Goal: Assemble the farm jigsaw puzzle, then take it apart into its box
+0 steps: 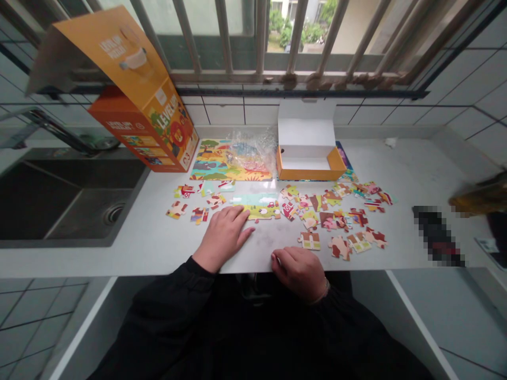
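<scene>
A joined strip of jigsaw puzzle lies in the middle of the counter, showing sky, green field, sheep and a red tractor. My left hand rests flat at its lower left edge, fingers stretched out and the thumb apart. At the counter's front edge lies my right hand, its fingers curled in with nothing visible in them. Closest to it is a loose puzzle piece. More puzzle pieces are scattered to the right, among them a brown-spotted one. Several others, such as a red barn piece, lie left of the strip.
An open orange puzzle box stands at the back left, beside the sink. Behind the strip are a picture sheet, crumpled clear plastic and a small open box. A pixelated dark object lies far right.
</scene>
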Tool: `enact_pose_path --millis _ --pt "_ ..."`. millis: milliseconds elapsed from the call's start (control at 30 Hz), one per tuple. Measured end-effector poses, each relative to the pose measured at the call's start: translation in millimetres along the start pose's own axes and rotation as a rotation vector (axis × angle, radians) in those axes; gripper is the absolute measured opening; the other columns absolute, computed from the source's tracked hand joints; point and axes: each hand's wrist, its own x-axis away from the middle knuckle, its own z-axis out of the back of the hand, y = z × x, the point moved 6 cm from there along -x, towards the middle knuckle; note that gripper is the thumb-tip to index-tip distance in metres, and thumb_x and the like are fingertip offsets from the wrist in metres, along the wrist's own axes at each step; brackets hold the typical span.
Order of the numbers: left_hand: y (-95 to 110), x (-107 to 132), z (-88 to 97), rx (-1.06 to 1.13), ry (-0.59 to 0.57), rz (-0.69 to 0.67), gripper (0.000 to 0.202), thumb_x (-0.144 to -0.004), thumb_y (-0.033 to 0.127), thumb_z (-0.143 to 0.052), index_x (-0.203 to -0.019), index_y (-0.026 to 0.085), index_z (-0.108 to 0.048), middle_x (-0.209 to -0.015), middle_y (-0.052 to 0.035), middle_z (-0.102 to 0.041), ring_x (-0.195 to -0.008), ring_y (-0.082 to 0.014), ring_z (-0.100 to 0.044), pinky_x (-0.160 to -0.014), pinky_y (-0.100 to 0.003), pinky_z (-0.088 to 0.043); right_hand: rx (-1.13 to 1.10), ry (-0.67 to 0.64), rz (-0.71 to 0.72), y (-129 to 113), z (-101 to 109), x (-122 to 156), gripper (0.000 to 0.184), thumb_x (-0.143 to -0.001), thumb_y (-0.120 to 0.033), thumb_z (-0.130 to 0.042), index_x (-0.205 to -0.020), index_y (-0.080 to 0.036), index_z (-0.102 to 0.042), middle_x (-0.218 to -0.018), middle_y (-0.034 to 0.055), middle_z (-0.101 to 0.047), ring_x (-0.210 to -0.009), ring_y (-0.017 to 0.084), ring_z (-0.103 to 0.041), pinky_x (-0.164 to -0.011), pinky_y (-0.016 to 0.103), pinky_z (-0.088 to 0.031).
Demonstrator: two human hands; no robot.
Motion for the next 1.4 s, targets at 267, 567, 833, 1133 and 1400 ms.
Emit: enact_pose_path --millis 267,567,833,1133,1400 --pt "23.5 0.2 -10.0 -0.087 0.033 0.098 0.045 -0.108 0.042 -0.062 -0.143 0.014 -0.068 -0.149 -0.0215 -0.065 -0.135 -0.0405 -0.057 -0.113 -0.057 -0.053 0.001 -0.004 0.004 -0.6 -1.2 0.4 0.027 -0.109 -0.025 -0.059 -0.084 -0.022 -0.068 -0.07 0.002 -0.063 -0.066 0.018 -0.052 -0.068 0.039 -0.03" --pt "25.7 0.8 -10.5 -0.078 0.058 0.1 0.067 -0.109 0.047 -0.06 -0.168 0.019 -0.047 -0.147 -0.0196 -0.062 -0.131 -0.0388 -0.055 -0.114 -0.055 -0.051 0.015 -0.004 0.001 -0.7 -0.6 0.3 0.028 -0.109 -0.025 -0.058 -0.083 -0.022 -0.068 -0.069 0.0019 -0.063 -0.066 0.018 -0.052 -0.068 0.039 -0.029" --pt "21.9 2.7 -13.7 -0.042 0.066 0.129 0.054 -0.108 0.045 -0.059 -0.156 0.019 -0.06 -0.153 -0.0216 -0.059 -0.137 -0.0404 -0.055 -0.119 -0.059 -0.049 0.017 -0.006 0.0 -0.7 -0.6 0.1 0.029 -0.11 -0.026 -0.057 -0.083 -0.023 -0.067 -0.069 0.0015 -0.063 -0.066 0.018 -0.051 -0.068 0.039 -0.03" --pt "29.1 4.6 -8.3 -0.074 0.074 0.095 0.074 -0.11 0.051 -0.057 -0.174 0.02 -0.036 -0.185 -0.0178 -0.022 -0.172 -0.0425 -0.021 -0.136 -0.066 -0.027 0.019 -0.008 0.0 -0.7 -2.3 0.1 0.028 -0.11 -0.026 -0.057 -0.084 -0.022 -0.068 -0.07 0.0019 -0.063 -0.066 0.018 -0.051 -0.068 0.039 -0.029" --pt "26.3 1.3 -24.4 -0.028 -0.028 0.062 0.066 -0.111 0.048 -0.053 -0.169 0.017 -0.045 -0.178 -0.0195 -0.04 -0.165 -0.0407 -0.04 -0.131 -0.067 -0.037 0.034 -0.015 -0.004 -1.1 -0.8 0.4 0.029 -0.11 -0.026 -0.057 -0.083 -0.023 -0.068 -0.07 0.0023 -0.063 -0.066 0.019 -0.051 -0.068 0.039 -0.029"
